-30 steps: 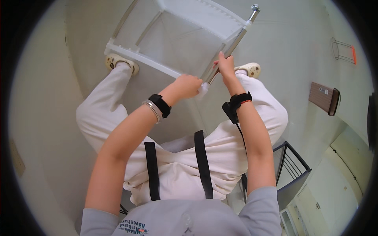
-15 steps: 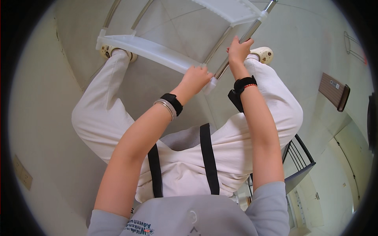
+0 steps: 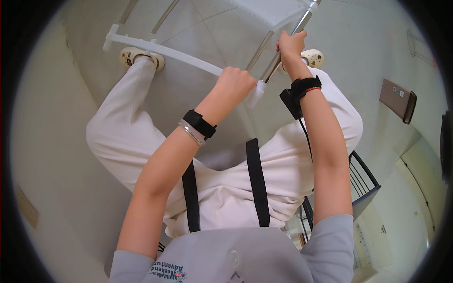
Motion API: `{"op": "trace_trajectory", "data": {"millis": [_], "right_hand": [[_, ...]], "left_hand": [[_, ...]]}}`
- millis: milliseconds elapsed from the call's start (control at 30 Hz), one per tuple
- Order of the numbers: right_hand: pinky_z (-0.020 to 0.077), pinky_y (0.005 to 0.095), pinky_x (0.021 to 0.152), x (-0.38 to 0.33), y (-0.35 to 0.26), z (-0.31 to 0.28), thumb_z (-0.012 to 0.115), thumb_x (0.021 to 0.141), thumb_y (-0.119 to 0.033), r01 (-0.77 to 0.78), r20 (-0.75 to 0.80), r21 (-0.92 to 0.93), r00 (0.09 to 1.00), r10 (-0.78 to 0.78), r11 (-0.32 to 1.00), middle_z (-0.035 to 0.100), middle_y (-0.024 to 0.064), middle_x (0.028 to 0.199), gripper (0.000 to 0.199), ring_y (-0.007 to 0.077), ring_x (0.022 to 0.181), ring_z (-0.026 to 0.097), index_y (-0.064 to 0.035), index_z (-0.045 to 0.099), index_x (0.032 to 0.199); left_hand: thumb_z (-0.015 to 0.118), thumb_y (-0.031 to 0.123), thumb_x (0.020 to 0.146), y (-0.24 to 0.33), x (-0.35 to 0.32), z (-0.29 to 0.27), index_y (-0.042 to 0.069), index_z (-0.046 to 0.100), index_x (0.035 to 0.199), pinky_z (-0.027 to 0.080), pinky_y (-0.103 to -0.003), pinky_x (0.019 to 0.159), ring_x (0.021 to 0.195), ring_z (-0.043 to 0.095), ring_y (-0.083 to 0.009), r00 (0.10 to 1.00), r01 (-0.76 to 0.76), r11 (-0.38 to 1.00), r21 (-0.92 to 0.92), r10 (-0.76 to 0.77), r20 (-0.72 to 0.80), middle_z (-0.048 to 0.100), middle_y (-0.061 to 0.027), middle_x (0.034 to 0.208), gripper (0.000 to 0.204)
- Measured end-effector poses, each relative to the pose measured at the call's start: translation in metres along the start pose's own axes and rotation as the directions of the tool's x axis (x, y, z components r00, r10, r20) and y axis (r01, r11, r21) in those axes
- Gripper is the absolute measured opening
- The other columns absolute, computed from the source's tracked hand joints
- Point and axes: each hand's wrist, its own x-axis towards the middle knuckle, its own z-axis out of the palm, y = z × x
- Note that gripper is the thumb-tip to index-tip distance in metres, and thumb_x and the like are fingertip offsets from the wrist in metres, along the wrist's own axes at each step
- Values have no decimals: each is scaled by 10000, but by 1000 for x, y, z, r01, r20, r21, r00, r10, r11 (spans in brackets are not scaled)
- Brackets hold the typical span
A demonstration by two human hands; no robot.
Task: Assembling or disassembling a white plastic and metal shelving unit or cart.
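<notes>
My left hand (image 3: pixel 234 85) is closed around the right end of a white plastic shelf piece (image 3: pixel 184 57), beside its corner socket (image 3: pixel 256 93). My right hand (image 3: pixel 291 49) wraps round a shiny metal tube (image 3: pixel 271 69), whose lower end meets that socket. Another metal tube (image 3: pixel 258 52) runs down close to my left knuckles; its lower end is partly hidden. On the left, two thinner-looking tubes (image 3: pixel 165 16) end short of the plastic piece, with a gap showing. A second white plastic shelf piece (image 3: pixel 273 10) lies farther off, joined to the held tube near the top edge.
My feet in cream clogs (image 3: pixel 127 57) stand either side of the frame on grey tiled floor (image 3: pixel 198 35). A brown box-like object (image 3: pixel 398 104) lies to the right. A black-framed rack (image 3: pixel 365 188) stands behind my right leg, and a wall (image 3: pixel 42 118) rises at left.
The near shelf piece has tilted and come away from the two left tubes. Both hands have shifted slightly upward in the picture, the right hand also rightward, keeping their grips.
</notes>
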Motion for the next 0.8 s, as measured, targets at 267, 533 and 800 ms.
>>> {"op": "trace_trajectory", "data": {"millis": [267,533,800], "right_hand": [[411,286,422,-20,-35,-33,521,833,-17,-124,152,92,982,109,988,507,87,710,874,139,504,474,-210,-91,1427],[435,311,406,-55,-15,-46,500,848,-72,-105,173,87,981,89,991,543,121,754,764,165,472,500,-222,49,1447],[427,324,380,-53,10,-52,402,739,28,-100,126,-112,986,114,989,537,131,750,814,181,451,499,-217,88,1450]], "left_hand": [[635,82,659,21,-25,-52,151,663,717,488,-347,548,639,638,-255,989,-28,1000,1,28,-148,620,-70,628,95],[658,111,638,43,-49,-41,132,655,640,483,-324,542,632,646,-233,991,-1,1000,-10,0,-137,641,-63,654,21],[657,128,688,71,-54,-42,165,662,654,462,-277,560,724,656,-175,999,17,999,48,-15,-35,655,0,695,51]]}}
